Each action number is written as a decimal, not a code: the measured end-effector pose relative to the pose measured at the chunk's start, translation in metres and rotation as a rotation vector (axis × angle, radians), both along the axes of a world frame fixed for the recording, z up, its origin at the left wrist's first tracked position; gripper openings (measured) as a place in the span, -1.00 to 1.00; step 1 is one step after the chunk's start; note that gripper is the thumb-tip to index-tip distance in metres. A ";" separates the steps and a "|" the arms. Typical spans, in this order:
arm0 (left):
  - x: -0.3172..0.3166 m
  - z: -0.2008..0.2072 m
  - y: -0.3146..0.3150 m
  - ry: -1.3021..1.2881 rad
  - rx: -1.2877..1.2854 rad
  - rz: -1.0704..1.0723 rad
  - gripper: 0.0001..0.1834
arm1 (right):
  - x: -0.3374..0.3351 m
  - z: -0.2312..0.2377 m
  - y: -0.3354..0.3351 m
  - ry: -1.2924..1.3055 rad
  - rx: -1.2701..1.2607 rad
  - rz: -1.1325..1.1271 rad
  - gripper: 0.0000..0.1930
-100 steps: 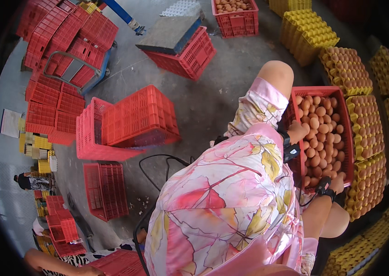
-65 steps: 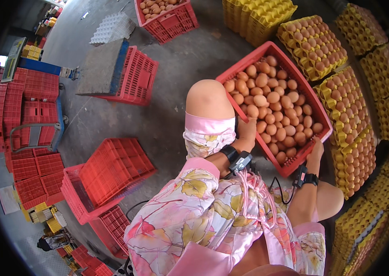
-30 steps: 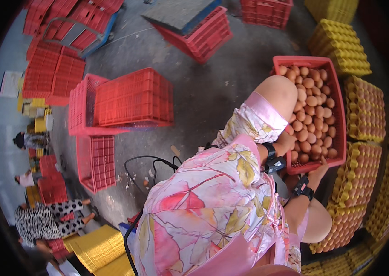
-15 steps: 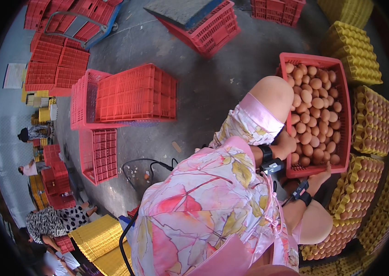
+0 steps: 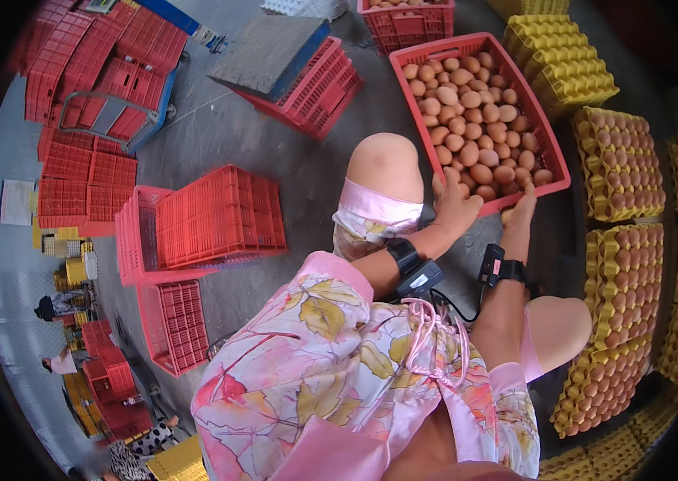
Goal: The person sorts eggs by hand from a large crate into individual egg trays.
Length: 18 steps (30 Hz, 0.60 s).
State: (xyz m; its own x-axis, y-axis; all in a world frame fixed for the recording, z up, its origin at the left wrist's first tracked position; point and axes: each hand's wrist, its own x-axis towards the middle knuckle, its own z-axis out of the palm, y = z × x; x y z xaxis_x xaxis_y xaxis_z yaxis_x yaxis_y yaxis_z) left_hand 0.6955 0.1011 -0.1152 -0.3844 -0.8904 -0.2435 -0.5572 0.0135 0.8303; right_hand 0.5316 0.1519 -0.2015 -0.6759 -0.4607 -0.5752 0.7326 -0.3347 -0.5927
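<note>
A red plastic crate point(image 5: 542, 120) full of loose brown eggs point(image 5: 479, 120) is in front of me, its near edge turned toward my knees. My left hand point(image 5: 457, 204) grips the near rim by its left corner, fingers hooked over the edge beside the eggs. On the right part of the same rim my right hand point(image 5: 520, 210) takes hold, fingertips over the top and palm against the outer wall. Both forearms reach out between my bent knees, each with a black strap and small device at the wrist.
To the right stand yellow trays point(image 5: 619, 280) filled with eggs, and a stack of yellow trays point(image 5: 559, 68) lies farther off. Another red crate with eggs point(image 5: 407, 24) stands beyond mine. Ahead left is a platform point(image 5: 271, 56) on a red crate; empty red crates point(image 5: 218, 216) are at left.
The crate of eggs has moved farther from me, toward the crate beyond it. Both arms have stretched out with it, and my view has turned and shifted.
</note>
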 end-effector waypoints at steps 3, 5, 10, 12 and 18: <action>0.012 0.046 -0.016 0.172 -0.391 -0.206 -0.08 | 0.039 0.011 -0.037 -0.031 -0.041 0.221 -0.41; -0.011 0.101 -0.025 0.432 -0.179 -0.336 -0.17 | 0.030 -0.036 -0.046 0.029 -0.129 0.342 -0.15; 0.019 0.198 -0.079 0.754 -0.074 -0.307 -0.31 | 0.120 -0.005 -0.075 0.123 0.201 0.777 0.21; 0.054 0.181 -0.130 0.521 -0.463 -0.323 -0.35 | 0.141 0.030 -0.066 0.183 0.210 0.936 -0.29; 0.122 0.071 -0.200 0.122 -0.214 0.033 -0.30 | 0.046 0.032 0.003 0.511 0.196 0.681 -0.63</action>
